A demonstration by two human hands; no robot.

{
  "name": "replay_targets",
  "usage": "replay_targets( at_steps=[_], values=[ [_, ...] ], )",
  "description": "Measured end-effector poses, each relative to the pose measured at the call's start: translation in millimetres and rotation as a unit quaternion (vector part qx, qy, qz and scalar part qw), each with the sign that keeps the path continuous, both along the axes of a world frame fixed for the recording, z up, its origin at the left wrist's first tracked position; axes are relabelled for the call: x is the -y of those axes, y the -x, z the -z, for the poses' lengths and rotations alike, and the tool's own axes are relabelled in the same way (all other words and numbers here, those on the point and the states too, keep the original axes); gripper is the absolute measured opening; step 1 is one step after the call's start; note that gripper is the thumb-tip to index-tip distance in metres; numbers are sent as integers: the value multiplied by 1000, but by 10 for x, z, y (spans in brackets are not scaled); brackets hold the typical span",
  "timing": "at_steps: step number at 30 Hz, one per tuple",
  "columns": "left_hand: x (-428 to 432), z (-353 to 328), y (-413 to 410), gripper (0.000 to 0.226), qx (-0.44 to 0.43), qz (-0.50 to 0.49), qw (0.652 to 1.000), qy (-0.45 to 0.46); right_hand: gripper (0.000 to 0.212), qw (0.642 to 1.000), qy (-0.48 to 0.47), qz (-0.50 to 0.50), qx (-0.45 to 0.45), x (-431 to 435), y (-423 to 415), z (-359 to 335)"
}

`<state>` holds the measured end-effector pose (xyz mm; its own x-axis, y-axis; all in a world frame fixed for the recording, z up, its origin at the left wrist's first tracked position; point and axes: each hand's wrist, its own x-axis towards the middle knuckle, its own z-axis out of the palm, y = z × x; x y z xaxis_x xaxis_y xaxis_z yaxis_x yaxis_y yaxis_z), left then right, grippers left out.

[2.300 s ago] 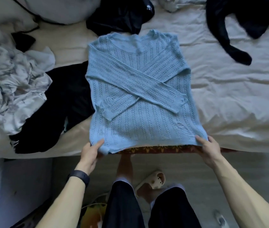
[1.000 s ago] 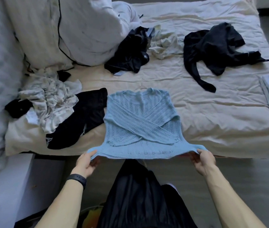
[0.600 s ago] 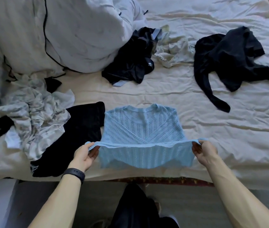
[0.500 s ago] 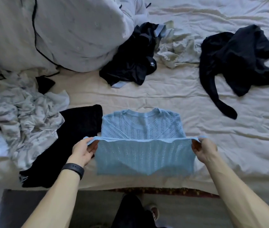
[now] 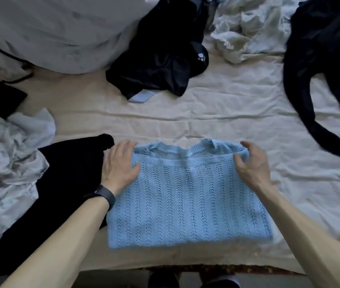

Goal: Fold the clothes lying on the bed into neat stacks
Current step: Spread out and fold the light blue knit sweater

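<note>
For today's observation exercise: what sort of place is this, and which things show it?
Most likely a bedroom: a wrinkled cream bed sheet, a bulky white duvet, and a folded blue sweater with a crumpled black garment beyond it.

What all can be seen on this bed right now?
sweater: one, light blue, folded, bed's near edge
bed sheet: one, cream, wrinkled, beneath everything
duvet: one, white, far left
flat garment: one, black, left of sweater
crumpled cloth: one, pale grey, left edge
small piece: one, black, beyond crumpled cloth
paw-print garment: one, black, far centre
crumpled garment: one, white, far right of centre
long-sleeved garment: one, black, far right
wristband: one, black, left wrist
left hand: one, flat on sweater's left edge
right hand: one, fingers bent at sweater's far right corner
</note>
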<state>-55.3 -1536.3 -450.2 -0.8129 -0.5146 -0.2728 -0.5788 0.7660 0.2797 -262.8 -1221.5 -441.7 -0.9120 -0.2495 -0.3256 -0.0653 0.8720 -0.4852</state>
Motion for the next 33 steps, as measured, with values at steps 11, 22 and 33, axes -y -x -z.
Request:
replay_targets(
  at_steps=[11, 22, 33],
  values=[
    [313, 212, 362, 25, 74, -46, 996, 13, 28, 975, -202, -93, -16, 56, 600, 366],
    [306, 57, -224, 71, 110, -70, 989, 75, 72, 983, 3, 167, 72, -478, 308, 198],
    [432, -217, -237, 45, 79, 61, 988, 116, 23, 965, 51, 257, 35, -519, 411, 53]
  ],
)
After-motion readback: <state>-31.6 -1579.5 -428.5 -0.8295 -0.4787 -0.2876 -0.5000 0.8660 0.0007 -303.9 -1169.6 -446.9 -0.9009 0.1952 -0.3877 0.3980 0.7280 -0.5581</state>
